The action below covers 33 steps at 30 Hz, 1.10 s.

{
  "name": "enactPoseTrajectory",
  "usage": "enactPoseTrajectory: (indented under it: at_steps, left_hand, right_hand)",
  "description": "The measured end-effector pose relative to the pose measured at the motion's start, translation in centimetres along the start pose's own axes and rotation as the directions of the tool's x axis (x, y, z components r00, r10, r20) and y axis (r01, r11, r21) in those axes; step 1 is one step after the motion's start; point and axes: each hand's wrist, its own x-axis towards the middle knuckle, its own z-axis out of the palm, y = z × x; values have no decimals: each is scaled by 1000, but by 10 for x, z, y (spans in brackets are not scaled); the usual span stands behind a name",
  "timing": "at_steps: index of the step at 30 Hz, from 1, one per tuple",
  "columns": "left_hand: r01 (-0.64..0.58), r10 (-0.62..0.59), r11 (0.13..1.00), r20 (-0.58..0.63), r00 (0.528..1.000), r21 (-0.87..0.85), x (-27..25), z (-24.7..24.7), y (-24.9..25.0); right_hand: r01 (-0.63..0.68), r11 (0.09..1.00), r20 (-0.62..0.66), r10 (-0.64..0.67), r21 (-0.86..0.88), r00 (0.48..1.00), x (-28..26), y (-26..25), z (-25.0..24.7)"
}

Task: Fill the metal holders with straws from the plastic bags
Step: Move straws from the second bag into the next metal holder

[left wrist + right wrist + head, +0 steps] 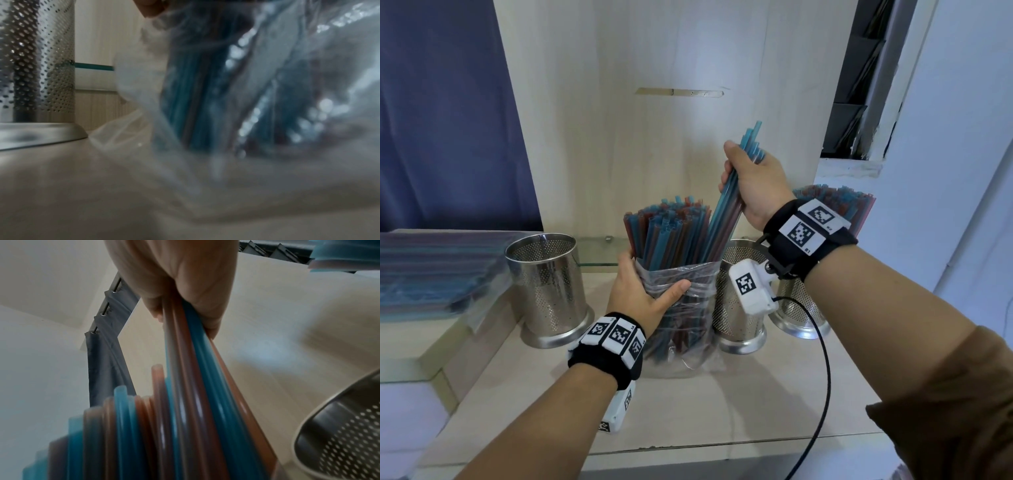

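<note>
- A clear bag [681, 308] stood upright on the pale desk [722, 411], packed with blue and reddish straws [671, 233] whose tops rose above its open mouth.
- The left hand [640, 291] gripped the bag near its top, thumb in front and fingers curled round the far side.
- The right hand [755, 185] was raised above the bag, its fingers closed round a small bunch [726, 209] of straws, mostly blue; the bunch's lower ends were still down among the straws in the bag.
- An empty perforated metal holder [548, 287] stood left of the bag, near but apart.
- A second holder [736, 308] stood just right of the bag, partly hidden by the wrist camera; its inside looked empty in the right wrist view.
- A third holder [798, 308] stood further right, filled with straws showing behind the right wrist.
- More bagged straws [431, 270] lay flat on a raised surface at far left.
</note>
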Motion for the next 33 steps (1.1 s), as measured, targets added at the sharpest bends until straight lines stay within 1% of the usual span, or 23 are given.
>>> enactPoseTrajectory:
  at_steps: [2,5,7,11,13,17,19,21,23,26,30,33]
  left_hand:
    - [-1,1,1000,-2,1000,2,0,0,0]
    - [1,-1,1000,3,1000,17,0,0,-1]
    - [-3,3,1000,5,1000,17,-1,0,-1]
    - [-17,18,1000,-11,1000,8,-1,1,-2]
    - [-14,14,1000,-18,1000,6,-1,1,-3]
    - [-6,7,1000,-26,1000,18,0,2,-4]
    - [-5,6,999,-30,1000,40,0,2,-4]
    - [-1,3,999,-35,999,49,0,3,-4]
    - [0,2,999,-38,999,54,0,3,-4]
    - [3,0,998,-42,999,56,0,3,-3]
    - [8,-5,998,-41,999,57,-1,2,-1]
    - [7,-5,998,-40,999,58,0,3,-3]
  right_hand:
    - [-41,999,21,40,9,999,2,0,-1]
    - [-87,995,15,88,-51,996,4,2,-4]
    - [-80,996,16,80,-42,997,6,1,-6]
    - [-27,997,53,23,67,998,6,-15,-12]
    - [0,995,21,-2,103,1000,9,-29,-17]
    - [101,982,-130,-80,162,988,21,-62,-37]
    - [157,974,-176,-128,161,976,25,-77,-50]
    - [203,971,-189,-177,127,966,26,-87,-61]
    - [225,973,-172,-212,58,962,26,-87,-67]
    - [213,977,-107,-215,-30,971,24,-68,-66]
    - [156,977,49,-150,-149,987,16,-20,-63]
    - [113,964,119,-86,-240,989,10,10,-64]
